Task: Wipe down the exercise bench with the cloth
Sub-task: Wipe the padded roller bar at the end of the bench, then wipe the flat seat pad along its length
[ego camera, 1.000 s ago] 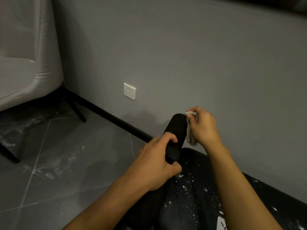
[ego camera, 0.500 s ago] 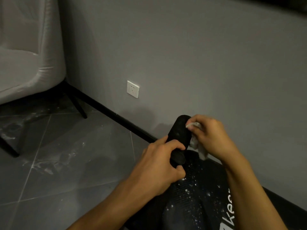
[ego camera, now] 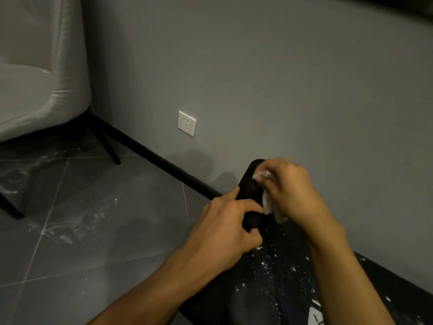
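Note:
The black exercise bench fills the lower right, its pad speckled with white dust. A black foam roller sticks up at its far end, close to the wall. My left hand grips the roller's lower part. My right hand holds a crumpled white cloth pressed against the roller's right side and top. Most of the cloth is hidden in my fist.
A grey wall with a white socket and a black skirting board runs behind the bench. A grey upholstered chair on black legs stands at the left. The dark tiled floor shows white smears.
My right hand with the cloth has slid down the roller's right side from its top. The left hand keeps its grip on the roller. The view has shifted slightly.

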Motion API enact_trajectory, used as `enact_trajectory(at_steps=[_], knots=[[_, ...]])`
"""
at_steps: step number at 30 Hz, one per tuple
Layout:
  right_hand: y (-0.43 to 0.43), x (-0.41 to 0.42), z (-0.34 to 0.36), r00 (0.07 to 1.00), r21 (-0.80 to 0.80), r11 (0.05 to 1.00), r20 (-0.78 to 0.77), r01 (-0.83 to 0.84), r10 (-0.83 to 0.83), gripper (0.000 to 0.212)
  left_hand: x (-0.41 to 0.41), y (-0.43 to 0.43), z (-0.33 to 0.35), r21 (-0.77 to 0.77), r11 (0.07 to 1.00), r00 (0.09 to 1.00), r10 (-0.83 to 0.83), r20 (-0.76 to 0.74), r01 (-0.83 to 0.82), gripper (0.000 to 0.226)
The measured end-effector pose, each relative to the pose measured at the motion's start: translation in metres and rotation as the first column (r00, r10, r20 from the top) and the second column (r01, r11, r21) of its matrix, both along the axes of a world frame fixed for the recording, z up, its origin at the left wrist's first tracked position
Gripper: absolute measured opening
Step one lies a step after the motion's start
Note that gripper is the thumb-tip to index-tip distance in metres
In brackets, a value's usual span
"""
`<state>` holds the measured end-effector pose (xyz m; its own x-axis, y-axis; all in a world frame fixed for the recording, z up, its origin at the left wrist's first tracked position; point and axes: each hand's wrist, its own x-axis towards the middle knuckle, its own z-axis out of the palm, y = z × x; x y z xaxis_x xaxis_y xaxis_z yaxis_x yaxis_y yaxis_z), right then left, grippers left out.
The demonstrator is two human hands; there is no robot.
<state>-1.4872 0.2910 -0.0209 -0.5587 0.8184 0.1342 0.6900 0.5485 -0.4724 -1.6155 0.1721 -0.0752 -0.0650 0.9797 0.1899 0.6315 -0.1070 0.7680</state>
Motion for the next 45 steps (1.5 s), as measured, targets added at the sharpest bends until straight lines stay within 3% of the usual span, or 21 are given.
enact_trajectory(at_steps=[2,6,12,17,20,23,26,30,33,36,40,43,45], knots=[[-0.002,0.003,-0.008,0.998,0.067,0.997,-0.06,0.035,-0.031,0.006,0.0,-0.001,0.001,0.015,1.0,1.0,0.007,-0.004,-0.007,0.036],[-0.02,0.023,-0.006,0.991,-0.048,0.99,-0.011,-0.131,0.131,0.006,0.001,-0.002,0.004,0.032,0.999,0.999,0.015,0.03,-0.016,0.037],[-0.011,0.0,-0.02,0.995,0.136,0.99,-0.095,0.024,-0.011,0.008,0.0,-0.002,0.002,0.008,1.0,0.999,0.009,0.03,-0.009,0.033],[-0.026,0.027,-0.017,0.991,-0.006,0.997,-0.109,-0.079,0.077,0.008,-0.001,-0.002,0.003,0.025,1.0,0.999,0.015,0.047,-0.016,0.038],[-0.056,0.057,-0.018,0.944,-0.14,0.987,-0.309,0.077,-0.117,0.01,-0.003,-0.001,0.001,0.028,1.0,0.997,0.005,0.076,-0.007,0.038],[-0.094,0.082,-0.023,0.786,-0.386,0.906,-0.502,0.171,-0.362,0.013,-0.004,-0.003,0.002,0.014,1.0,0.997,0.002,0.078,-0.004,0.036],[-0.116,0.101,-0.034,0.754,-0.432,0.876,-0.499,0.212,-0.428,0.013,-0.001,-0.01,0.009,-0.007,1.0,1.0,0.022,0.009,-0.022,0.036],[-0.134,0.118,-0.046,0.666,-0.488,0.834,-0.535,0.259,-0.52,0.015,0.005,-0.03,0.024,-0.03,0.999,0.978,0.031,-0.208,-0.038,0.039],[-0.144,0.126,-0.057,0.655,-0.478,0.822,-0.519,0.31,-0.549,0.014,0.011,-0.059,0.028,-0.028,1.0,0.956,-0.002,-0.293,-0.006,0.043],[-0.156,0.127,-0.072,0.657,-0.506,0.794,-0.478,0.336,-0.583,0.009,0.028,-0.099,0.017,0.17,0.985,0.881,0.052,-0.471,0.033,0.032],[-0.166,0.12,-0.081,0.717,-0.46,0.819,-0.435,0.343,-0.545,0.026,0.055,-0.144,-0.019,0.395,0.898,0.894,0.007,-0.448,0.191,0.012],[-0.172,0.111,-0.079,0.745,-0.467,0.841,-0.45,0.273,-0.492,0.032,0.058,-0.161,-0.065,0.339,0.905,0.896,-0.092,-0.435,0.258,0.021],[-0.173,0.106,-0.079,0.781,-0.44,0.864,-0.438,0.246,-0.445,0.027,0.051,-0.166,-0.094,0.234,0.949,0.915,-0.107,-0.389,0.21,0.035]])
